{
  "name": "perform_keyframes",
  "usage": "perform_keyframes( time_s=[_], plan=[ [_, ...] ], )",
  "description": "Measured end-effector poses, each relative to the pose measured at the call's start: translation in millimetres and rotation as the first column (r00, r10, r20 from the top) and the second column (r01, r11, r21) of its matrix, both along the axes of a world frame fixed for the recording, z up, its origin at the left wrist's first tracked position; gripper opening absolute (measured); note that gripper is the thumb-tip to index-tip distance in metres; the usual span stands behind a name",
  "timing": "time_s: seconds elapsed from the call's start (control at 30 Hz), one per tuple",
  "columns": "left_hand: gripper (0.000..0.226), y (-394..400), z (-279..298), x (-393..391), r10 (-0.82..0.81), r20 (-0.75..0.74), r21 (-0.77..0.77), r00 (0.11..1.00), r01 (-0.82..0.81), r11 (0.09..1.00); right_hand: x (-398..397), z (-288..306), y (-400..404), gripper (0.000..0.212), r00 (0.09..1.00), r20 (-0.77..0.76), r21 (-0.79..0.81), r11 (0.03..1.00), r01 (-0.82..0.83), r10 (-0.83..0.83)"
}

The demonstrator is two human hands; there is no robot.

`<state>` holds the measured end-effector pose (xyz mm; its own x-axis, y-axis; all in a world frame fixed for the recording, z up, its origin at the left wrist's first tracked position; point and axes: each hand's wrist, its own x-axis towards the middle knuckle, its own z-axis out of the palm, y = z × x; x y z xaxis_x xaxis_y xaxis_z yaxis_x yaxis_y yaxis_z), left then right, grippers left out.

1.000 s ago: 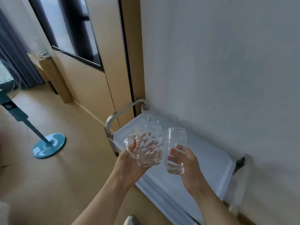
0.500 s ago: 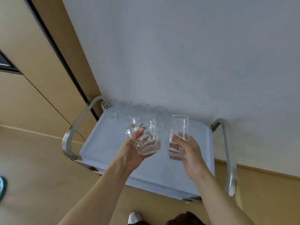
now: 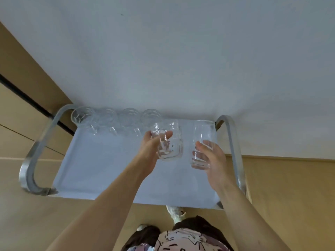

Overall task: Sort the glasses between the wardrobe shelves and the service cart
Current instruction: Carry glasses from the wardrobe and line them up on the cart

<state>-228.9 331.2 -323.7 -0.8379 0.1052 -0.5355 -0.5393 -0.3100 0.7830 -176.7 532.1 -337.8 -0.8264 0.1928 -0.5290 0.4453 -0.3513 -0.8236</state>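
Both hands now reach farther over the cart: left hand grips the mug, right hand the tumbler.

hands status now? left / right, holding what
Left hand: grips a clear patterned glass mug.
Right hand: grips a tall plain clear glass tumbler.

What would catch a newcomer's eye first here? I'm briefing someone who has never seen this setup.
First, the two hands held over the cart: the left hand grips a patterned glass mug, the right hand a plain tall glass. Next, the row of glass mugs along the far edge of the white cart top, against the wall, with curved metal handles at both ends.
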Motion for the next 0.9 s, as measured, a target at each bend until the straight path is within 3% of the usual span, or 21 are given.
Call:
perform_keyframes(
  time_s=[0.07, 0.17, 0.3, 0.37, 0.5, 0.63, 0.83, 0.9],
  plan=[
    [0.087, 13, -1, -10, -0.064, -0.057, -0.194, 0.996, 0.052, 0.98, -11, -5, 14, 0.084, 1.0, 0.003, 0.009, 1.0, 0.013, -0.013],
    [0.116, 32, -14, -25, -0.246, -0.139, -0.523, 0.959, 0.14, 0.841, -26, -11, 33, 0.086, 0.999, -0.002, 0.025, 0.999, 0.038, -0.038],
    [0.113, 51, -34, -49, -0.522, -0.194, -0.799, 0.831, 0.175, 0.576, -44, -17, 49, 0.085, 0.999, 0.011, 0.042, 0.998, 0.05, -0.05],
    [0.114, 56, -44, -59, -0.588, -0.191, -0.851, 0.786, 0.165, 0.498, -51, -20, 53, 0.083, 0.999, 0.018, 0.051, 0.998, 0.047, -0.048],
    [0.119, 60, -61, -79, -0.586, -0.181, -0.892, 0.79, 0.118, 0.436, -60, -25, 56, 0.078, 0.999, 0.023, 0.076, 0.997, 0.026, -0.028],
    [0.118, 64, -67, -103, -0.668, -0.084, -0.969, 0.74, 0.096, 0.228, -65, -31, 57, 0.078, 0.999, 0.047, 0.079, 0.997, 0.013, -0.017],
    [0.119, 68, -70, -133, -0.705, -0.019, -0.968, 0.709, 0.163, 0.189, -69, -36, 56, 0.079, 0.997, 0.071, 0.13, 0.99, -0.049, 0.04],
    [0.114, 68, -74, -139, -0.722, 0.007, -0.978, 0.692, 0.154, 0.138, -70, -37, 56, 0.077, 0.996, 0.072, 0.136, 0.989, -0.058, 0.049]
  ],
)
